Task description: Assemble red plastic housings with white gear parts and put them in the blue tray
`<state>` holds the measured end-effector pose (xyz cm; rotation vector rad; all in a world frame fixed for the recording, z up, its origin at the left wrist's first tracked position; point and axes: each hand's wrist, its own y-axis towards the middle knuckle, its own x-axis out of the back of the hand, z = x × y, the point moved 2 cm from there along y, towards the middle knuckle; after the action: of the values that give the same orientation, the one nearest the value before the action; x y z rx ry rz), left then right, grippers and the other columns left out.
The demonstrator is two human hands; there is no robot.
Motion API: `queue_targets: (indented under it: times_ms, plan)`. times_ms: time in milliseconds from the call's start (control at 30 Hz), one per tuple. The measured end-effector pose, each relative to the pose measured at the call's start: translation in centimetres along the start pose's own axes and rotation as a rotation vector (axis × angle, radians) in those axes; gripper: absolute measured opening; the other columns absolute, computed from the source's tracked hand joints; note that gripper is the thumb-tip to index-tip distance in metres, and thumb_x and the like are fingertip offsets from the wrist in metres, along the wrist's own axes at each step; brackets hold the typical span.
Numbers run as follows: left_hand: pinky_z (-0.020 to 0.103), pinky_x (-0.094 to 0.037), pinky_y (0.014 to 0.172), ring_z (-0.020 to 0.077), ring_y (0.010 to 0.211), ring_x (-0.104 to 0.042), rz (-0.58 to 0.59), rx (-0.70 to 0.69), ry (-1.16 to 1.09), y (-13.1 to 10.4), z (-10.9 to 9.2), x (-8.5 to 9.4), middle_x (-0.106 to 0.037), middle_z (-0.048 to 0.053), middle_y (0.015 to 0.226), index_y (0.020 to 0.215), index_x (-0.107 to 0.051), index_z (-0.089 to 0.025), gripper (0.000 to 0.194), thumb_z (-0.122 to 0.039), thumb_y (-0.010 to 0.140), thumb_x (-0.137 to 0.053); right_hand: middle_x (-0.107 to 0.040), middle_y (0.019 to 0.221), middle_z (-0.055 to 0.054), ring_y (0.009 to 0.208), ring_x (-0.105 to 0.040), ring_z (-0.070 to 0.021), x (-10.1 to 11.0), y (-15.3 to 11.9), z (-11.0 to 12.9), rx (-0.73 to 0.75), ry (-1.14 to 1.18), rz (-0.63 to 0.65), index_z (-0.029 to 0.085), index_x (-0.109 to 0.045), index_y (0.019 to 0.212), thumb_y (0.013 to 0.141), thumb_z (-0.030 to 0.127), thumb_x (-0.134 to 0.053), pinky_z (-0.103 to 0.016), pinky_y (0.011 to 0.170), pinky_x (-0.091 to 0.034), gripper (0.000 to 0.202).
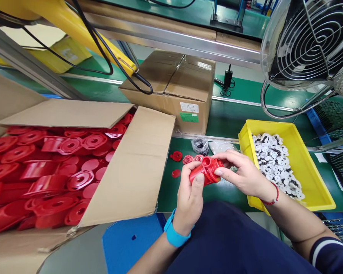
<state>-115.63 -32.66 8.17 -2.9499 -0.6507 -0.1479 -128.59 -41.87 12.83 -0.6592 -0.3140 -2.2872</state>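
Observation:
A red plastic housing [206,172] with a short round opening on top is held between both hands above the green bench. My left hand [191,192] is closed around its left end, thumb on the near side. My right hand [237,171] pinches the right end, with fingers on top and thumb in front. Just beyond the hands, several flat red discs and round red parts [188,159] lie on the bench. Behind them are a small clear bag with dark pieces [200,145] and another clear bag with pale contents [221,147].
An open cardboard box [131,163] full of red plastic parts stands at the left. A yellow bin [311,171] with many small white and black pieces is at the right. A closed carton [185,87] sits behind. A fan [311,42] and a yellow arm [82,30] hang overhead.

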Motion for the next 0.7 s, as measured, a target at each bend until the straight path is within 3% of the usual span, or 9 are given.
queue_targets:
  times_ms: [267,467,567,700]
  plan:
    - [0.026,-0.045,0.072,0.0173,0.095,-0.053,0.0,0.054,0.017,-0.1,0.1,0.2,-0.053,0.011,0.112,0.109,-0.045,-0.015,0.048,-0.057,0.089,-0.036,-0.057,0.092,-0.004,0.077,-0.052,-0.0081,-0.1,-0.2,0.0,0.074,-0.013,-0.009,0.016,-0.057,0.111,0.087,0.04,-0.053,-0.023,0.073,-0.044,0.034]
    - [0.025,-0.045,0.069,0.0166,0.091,-0.053,-0.03,0.112,0.009,-0.4,-0.2,-0.4,-0.052,0.009,0.103,0.108,-0.044,-0.016,0.052,-0.062,0.087,-0.033,-0.056,0.092,-0.005,0.081,-0.053,-0.0112,-0.9,-0.3,-0.2,0.182,-0.18,-0.025,0.014,-0.052,0.109,0.092,0.039,-0.041,-0.025,0.073,-0.044,0.032]
    - [0.027,-0.045,0.07,0.0171,0.091,-0.052,0.109,0.177,-0.02,-0.5,-0.3,-0.4,-0.05,0.01,0.108,0.113,-0.04,-0.016,0.055,-0.063,0.085,-0.036,-0.056,0.089,-0.005,0.075,-0.053,-0.0118,-1.5,-0.4,-1.0,0.255,-0.252,-0.068,0.013,-0.048,0.101,0.094,0.037,-0.032,-0.025,0.067,-0.043,0.03]
    - [0.027,-0.044,0.074,0.014,0.083,-0.051,0.47,0.264,-0.066,-0.2,-0.6,0.3,-0.051,0.007,0.102,0.114,-0.036,-0.016,0.057,-0.056,0.078,-0.055,-0.055,0.078,-0.003,0.061,-0.049,-0.0101,-1.9,-0.8,-2.0,0.334,-0.279,-0.133,0.014,-0.044,0.096,0.094,0.037,-0.028,-0.023,0.057,-0.041,0.029]
